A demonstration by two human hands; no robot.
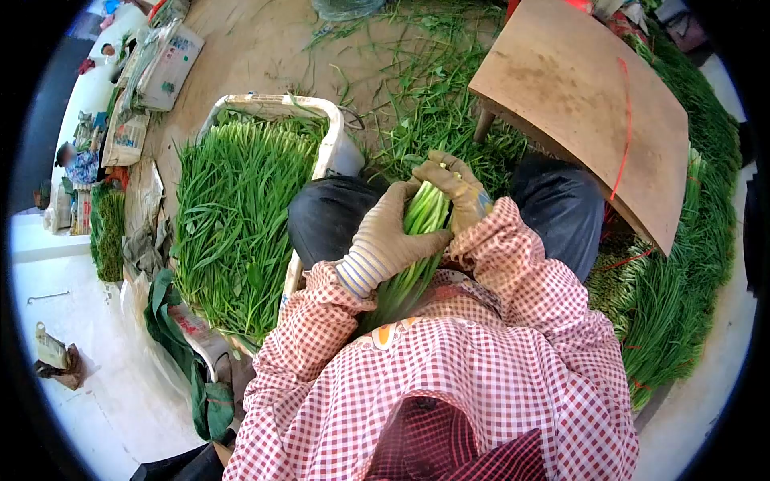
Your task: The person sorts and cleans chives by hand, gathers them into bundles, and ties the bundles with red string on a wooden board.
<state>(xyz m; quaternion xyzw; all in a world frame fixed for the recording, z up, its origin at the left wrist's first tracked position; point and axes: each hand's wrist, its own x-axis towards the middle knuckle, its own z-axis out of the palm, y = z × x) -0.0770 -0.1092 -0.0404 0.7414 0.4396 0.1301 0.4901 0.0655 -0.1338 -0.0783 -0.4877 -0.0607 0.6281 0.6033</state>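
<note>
A bunch of garlic chives [427, 210] is held in front of my lap, its pale stem ends up and its green leaves hanging toward my body. My left hand [383, 240], in a tan work glove with a striped cuff, is wrapped around the middle of the bunch, thumb across the front. At the stem ends, my right hand [455, 191], gloved too, closes its curled fingers on the tops of the stalks. Part of its grip is hidden by the glove itself. The lower leaves rest against my checked smock [449, 361].
On my left stands a white crate [333, 136] packed with chives [245, 208]. A wooden board [593, 104] with a red string [626, 136] lies to my right. Beyond it are stacked chive bundles [682, 272]. Loose leaves [417, 88] litter the floor ahead. Another person [80, 167] is at far left.
</note>
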